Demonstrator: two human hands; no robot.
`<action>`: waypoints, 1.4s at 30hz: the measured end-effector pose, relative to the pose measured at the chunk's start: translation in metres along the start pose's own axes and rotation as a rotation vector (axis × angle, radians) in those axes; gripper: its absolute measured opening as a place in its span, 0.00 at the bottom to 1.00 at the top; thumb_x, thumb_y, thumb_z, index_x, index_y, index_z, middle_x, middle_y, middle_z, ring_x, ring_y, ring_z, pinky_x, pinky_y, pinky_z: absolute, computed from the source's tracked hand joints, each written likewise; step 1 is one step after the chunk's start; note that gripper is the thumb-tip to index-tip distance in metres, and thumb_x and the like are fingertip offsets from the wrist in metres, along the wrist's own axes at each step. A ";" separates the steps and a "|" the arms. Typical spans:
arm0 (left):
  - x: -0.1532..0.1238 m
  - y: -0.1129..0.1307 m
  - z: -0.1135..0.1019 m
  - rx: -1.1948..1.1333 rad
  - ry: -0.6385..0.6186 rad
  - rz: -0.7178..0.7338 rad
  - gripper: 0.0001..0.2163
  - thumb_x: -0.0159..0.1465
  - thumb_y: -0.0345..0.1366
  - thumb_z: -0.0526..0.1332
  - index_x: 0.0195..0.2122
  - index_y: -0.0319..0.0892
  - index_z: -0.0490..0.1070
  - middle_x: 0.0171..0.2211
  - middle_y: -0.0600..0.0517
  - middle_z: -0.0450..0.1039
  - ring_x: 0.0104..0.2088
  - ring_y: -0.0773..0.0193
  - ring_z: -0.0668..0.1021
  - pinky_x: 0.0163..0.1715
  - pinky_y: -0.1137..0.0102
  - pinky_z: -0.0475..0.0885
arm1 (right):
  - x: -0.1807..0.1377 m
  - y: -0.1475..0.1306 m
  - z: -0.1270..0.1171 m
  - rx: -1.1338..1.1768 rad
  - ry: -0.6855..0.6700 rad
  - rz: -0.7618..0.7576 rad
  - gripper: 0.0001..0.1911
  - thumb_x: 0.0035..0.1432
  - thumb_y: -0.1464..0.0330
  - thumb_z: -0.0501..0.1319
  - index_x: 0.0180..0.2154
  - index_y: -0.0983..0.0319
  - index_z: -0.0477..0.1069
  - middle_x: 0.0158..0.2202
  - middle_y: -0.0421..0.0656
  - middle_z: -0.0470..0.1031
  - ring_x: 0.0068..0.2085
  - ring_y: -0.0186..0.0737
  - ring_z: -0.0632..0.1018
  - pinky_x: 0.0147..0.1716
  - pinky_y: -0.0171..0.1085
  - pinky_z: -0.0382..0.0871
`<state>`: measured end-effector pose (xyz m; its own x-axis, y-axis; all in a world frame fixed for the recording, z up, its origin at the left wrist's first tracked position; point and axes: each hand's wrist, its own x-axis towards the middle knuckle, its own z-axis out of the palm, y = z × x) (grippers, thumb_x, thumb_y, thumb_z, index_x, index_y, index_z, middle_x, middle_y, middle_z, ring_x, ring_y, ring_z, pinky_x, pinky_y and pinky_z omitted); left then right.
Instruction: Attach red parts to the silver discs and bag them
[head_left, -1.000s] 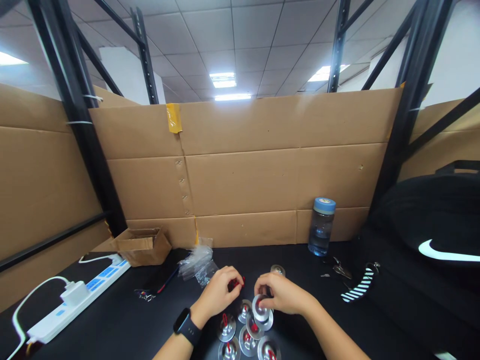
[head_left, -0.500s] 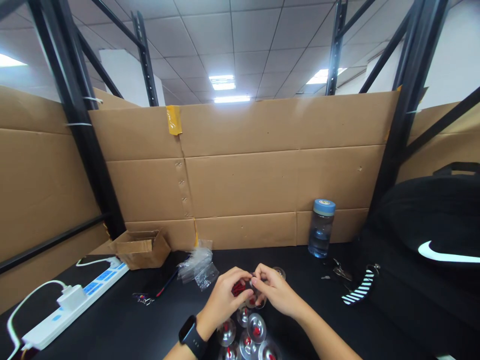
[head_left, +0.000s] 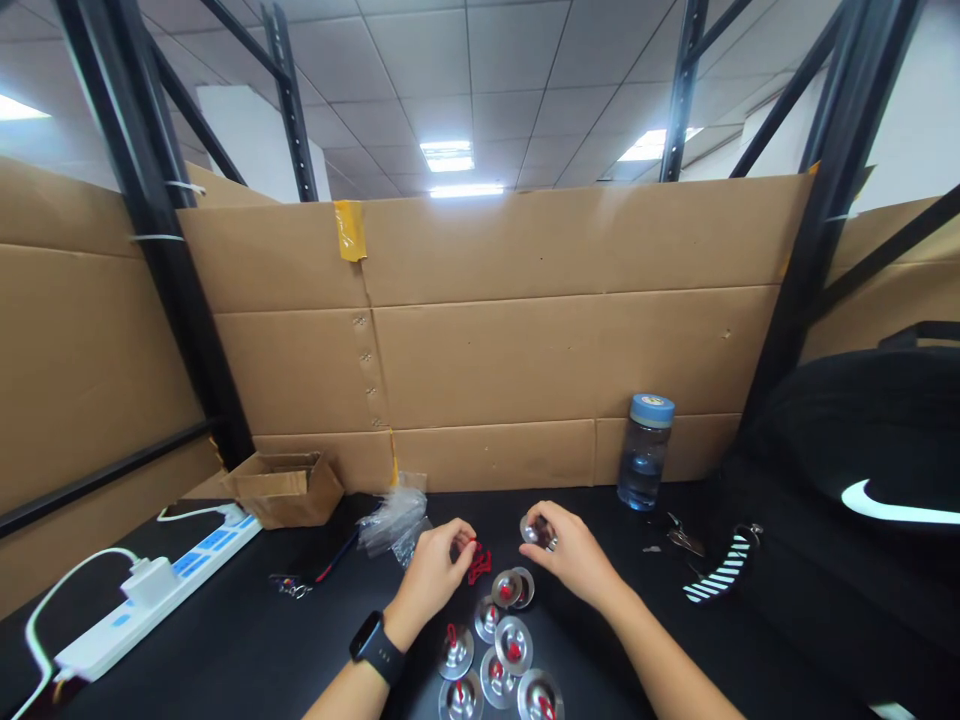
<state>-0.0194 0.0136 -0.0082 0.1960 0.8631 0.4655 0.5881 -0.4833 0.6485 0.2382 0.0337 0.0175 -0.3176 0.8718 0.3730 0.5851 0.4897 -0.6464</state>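
My right hand (head_left: 566, 552) holds a small silvery metal disc with a domed middle, like a finger cymbal (head_left: 532, 530), between thumb and fingers above the table. My left hand (head_left: 439, 562), with a dark watch at its wrist, is loosely curled. Its thumb and forefinger are slightly apart, and nothing shows between them. Right beside those fingertips lies a small heap of red cords (head_left: 480, 564). Between my forearms several more cymbals (head_left: 513, 645) lie on the black table, some overlapping, with red cord loops at their middles.
A water bottle (head_left: 646, 452) stands before the cardboard wall (head_left: 487, 370). Keys (head_left: 684, 538) and a black backpack (head_left: 862, 440) are at the right. Clear plastic bags (head_left: 394, 518), a small cardboard box (head_left: 289, 495) and a white power strip (head_left: 161, 605) sit at the left.
My hands have moved apart from where they met over the cymbals. The right has gone up and to the right with one cymbal; the red cord heap now shows beside my left hand.
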 end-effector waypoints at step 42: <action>-0.004 0.035 0.009 -0.394 -0.201 0.038 0.10 0.69 0.40 0.62 0.39 0.42 0.81 0.40 0.48 0.78 0.40 0.62 0.80 0.43 0.70 0.73 | -0.010 -0.012 0.022 0.580 -0.298 -0.072 0.31 0.47 0.63 0.76 0.53 0.58 0.74 0.51 0.45 0.77 0.42 0.40 0.79 0.41 0.38 0.73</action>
<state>0.0072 -0.0052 0.0069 0.3836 0.8360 0.3924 0.2415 -0.5009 0.8311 0.2185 0.0197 0.0069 -0.5831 0.7617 0.2826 0.0834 0.4021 -0.9118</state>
